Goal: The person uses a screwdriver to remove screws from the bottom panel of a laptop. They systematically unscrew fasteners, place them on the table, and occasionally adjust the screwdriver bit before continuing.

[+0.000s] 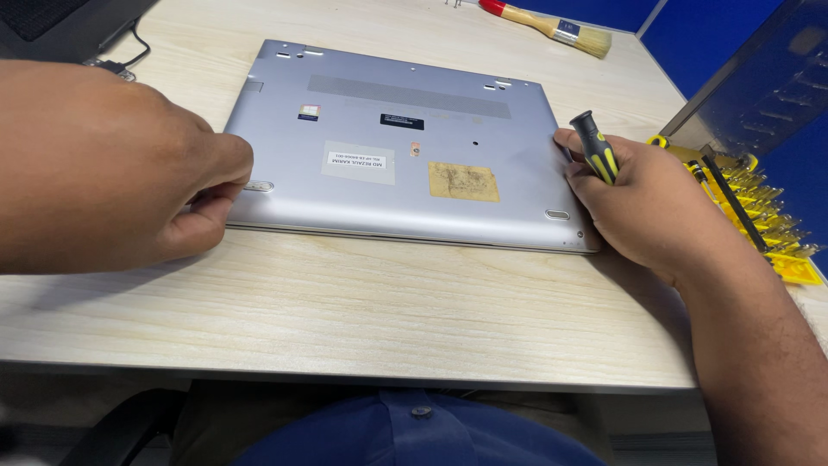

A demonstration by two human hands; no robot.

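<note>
A silver laptop [388, 164] lies upside down on the light wooden table [345, 311], its bottom cover with stickers facing up. My left hand [129, 173] grips the laptop's near left corner with thumb and fingers pinched on the edge. My right hand [647, 203] rests at the near right edge of the laptop and holds a black and yellow screwdriver [597, 148], handle pointing up; its tip is hidden by my fingers.
A yellow rack of screwdriver bits [750, 211] lies to the right of my right hand. A wooden paintbrush with a red end [552, 26] rests at the far edge. A dark device with cables [60, 26] sits at the far left. Blue partitions stand at the right.
</note>
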